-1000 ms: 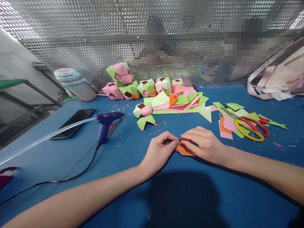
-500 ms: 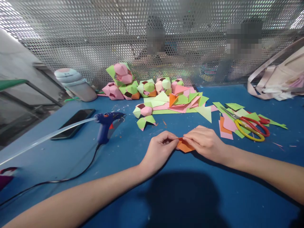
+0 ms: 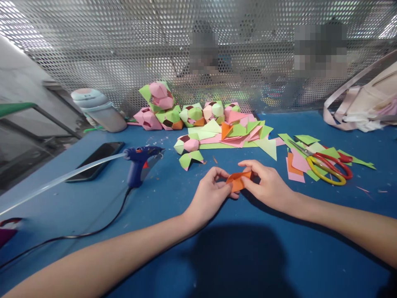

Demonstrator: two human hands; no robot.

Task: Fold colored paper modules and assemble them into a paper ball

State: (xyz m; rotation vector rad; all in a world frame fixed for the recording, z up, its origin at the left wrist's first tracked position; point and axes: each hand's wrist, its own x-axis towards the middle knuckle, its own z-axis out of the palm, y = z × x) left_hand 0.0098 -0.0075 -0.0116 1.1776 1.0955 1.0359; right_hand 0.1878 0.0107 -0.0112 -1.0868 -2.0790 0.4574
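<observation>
A small folded piece of orange paper is held just above the blue table between both hands. My left hand pinches its left end with thumb and fingers. My right hand grips its right end, fingers curled over the top. A little beyond the hands lie a pink-and-green folded paper ball and a green folded piece.
A blue glue gun with a clear glue stick and black cord lies at the left, beside a black phone. Red-and-yellow scissors rest on paper scraps at the right. Folded paper balls and cut sheets pile against the perforated metal screen. A pale bag sits far right.
The orange paper was pressed flat on the table under both hands; now it is lifted slightly and opened up between the fingertips, and both hands have shifted a little farther away.
</observation>
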